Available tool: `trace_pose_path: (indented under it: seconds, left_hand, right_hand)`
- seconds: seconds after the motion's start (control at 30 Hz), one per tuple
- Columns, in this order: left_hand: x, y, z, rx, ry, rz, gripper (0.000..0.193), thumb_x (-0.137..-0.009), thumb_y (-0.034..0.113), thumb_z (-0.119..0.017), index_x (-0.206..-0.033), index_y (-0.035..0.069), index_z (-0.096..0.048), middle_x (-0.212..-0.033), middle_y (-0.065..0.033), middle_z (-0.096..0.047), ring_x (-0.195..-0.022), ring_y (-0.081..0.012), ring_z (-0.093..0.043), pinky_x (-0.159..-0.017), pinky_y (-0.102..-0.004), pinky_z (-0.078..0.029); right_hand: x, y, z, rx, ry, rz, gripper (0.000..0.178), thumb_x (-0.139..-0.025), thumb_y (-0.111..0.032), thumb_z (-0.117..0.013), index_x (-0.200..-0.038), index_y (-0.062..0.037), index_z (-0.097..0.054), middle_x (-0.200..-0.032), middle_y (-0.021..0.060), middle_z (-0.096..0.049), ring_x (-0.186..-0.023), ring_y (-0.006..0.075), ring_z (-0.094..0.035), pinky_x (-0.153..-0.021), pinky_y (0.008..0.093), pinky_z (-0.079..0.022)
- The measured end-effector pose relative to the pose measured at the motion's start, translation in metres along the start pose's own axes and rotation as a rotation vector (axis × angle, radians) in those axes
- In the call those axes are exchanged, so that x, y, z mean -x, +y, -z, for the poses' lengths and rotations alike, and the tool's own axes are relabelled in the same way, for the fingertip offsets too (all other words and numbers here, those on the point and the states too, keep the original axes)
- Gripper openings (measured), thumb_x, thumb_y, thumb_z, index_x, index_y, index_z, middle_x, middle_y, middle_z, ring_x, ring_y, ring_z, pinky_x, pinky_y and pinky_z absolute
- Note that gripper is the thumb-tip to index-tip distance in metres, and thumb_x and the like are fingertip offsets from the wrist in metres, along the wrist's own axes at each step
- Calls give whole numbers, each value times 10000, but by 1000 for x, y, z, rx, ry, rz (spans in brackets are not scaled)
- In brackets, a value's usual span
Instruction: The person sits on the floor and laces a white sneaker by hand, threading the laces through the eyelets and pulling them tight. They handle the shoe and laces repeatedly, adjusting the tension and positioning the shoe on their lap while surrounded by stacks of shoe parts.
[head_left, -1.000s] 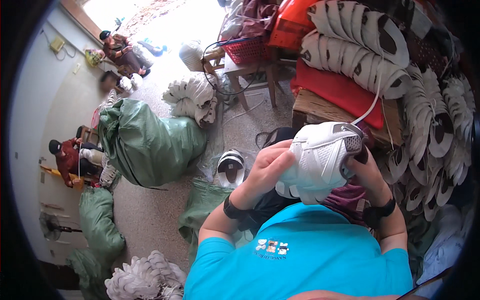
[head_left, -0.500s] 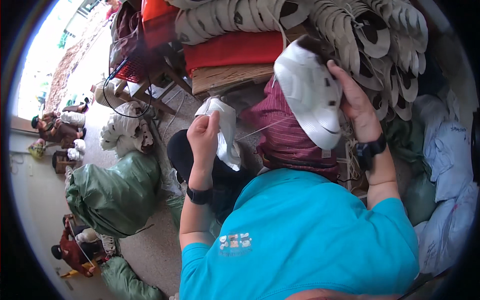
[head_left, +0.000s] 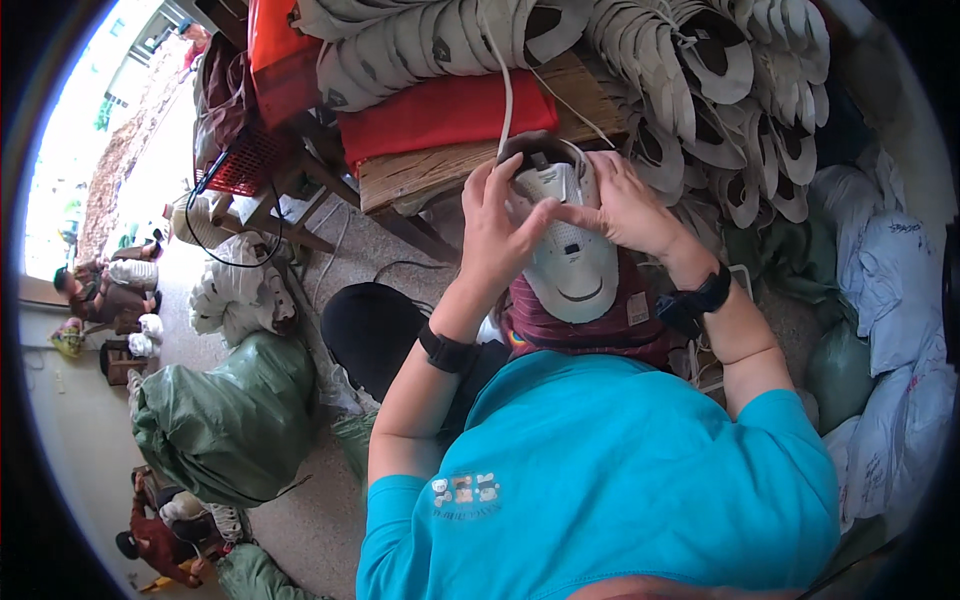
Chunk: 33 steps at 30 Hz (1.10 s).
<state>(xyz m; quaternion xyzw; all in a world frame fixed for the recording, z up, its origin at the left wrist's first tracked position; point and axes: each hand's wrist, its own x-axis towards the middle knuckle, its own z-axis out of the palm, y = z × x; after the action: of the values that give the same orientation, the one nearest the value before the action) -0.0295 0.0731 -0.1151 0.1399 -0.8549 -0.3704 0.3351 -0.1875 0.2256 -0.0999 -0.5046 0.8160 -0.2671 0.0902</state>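
Above my lap, a white shoe upper [head_left: 575, 280] is held between both hands, its rounded toe toward me and its dark-lined opening away from me. My left hand [head_left: 500, 220] closes on its left edge, thumb across the front. From the other side my right hand [head_left: 640, 212] grips it, and the two thumbs nearly meet over the middle. A white cord [head_left: 507, 105] rises past the shoe upper's opening toward the stacked uppers. Maroon striped cloth [head_left: 535, 320] covers my lap beneath.
A wooden bench [head_left: 400, 187] ahead carries red cloth [head_left: 440, 125] and nested pale uppers [head_left: 420, 60]. More uppers [head_left: 700, 90] hang at the right. White sacks [head_left: 895, 290] stand far right, a green sack [head_left: 225, 415] left. Other people [head_left: 165, 535] sit farther left.
My left hand came rightward from a raised fist beside a white piece and now grips the shoe upper. The upper moved left and turned face up; the white piece is no longer seen there.
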Motion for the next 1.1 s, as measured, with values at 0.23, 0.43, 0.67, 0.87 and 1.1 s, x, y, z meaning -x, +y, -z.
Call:
trace_pose_path:
  seconds: [0.23,0.43,0.67,0.87,1.1]
  left_hand:
    - [-7,-8,-2,548,133,340,509,-926,286,-650,-1332,20,-497,-1281,-169,-504,-1103,-231,-563,-950,-352,-462]
    - [-100,-53,14,449,-278,429,396,-976,356,-602,-1162,13,-666,-1073,-50,-617,-887,-125,-579,-792,-266,-477]
    - [-179,-49,-9,600,-501,280,395,-985,349,-600,-1248,61,-663,-1071,-53,-676,-963,-156,-632,-849,-273,-513]
    - [-169,-23,-6,197,-369,203,383,-1001,305,-571,-1258,31,-647,-1122,-93,-687,-1005,-199,-653,-895,-301,-518]
    - [-7,-20,-5,14,-137,24,550,-941,271,-590,-1423,50,-443,-1378,-239,-435,-1297,-387,-390,-1101,-437,-323]
  right_hand:
    - [5,-7,-27,-620,115,17,806,-794,-442,-737,-1365,30,-419,-1307,206,-505,-1245,314,-496,-1069,393,-379]
    - [10,-17,-30,-605,145,22,790,-796,-420,-732,-1374,17,-419,-1312,206,-504,-1247,315,-498,-1071,395,-378]
    - [11,-30,-30,-572,136,-10,773,-801,-370,-732,-1386,15,-405,-1312,211,-507,-1243,310,-503,-1067,396,-388]
    - [4,-20,-34,-466,169,-163,768,-830,-323,-733,-1427,-4,-372,-1358,198,-478,-1285,280,-467,-1089,384,-368]
    - [3,-7,-39,-599,259,15,739,-805,-375,-747,-1349,41,-469,-1282,241,-560,-1212,330,-555,-1031,396,-429]
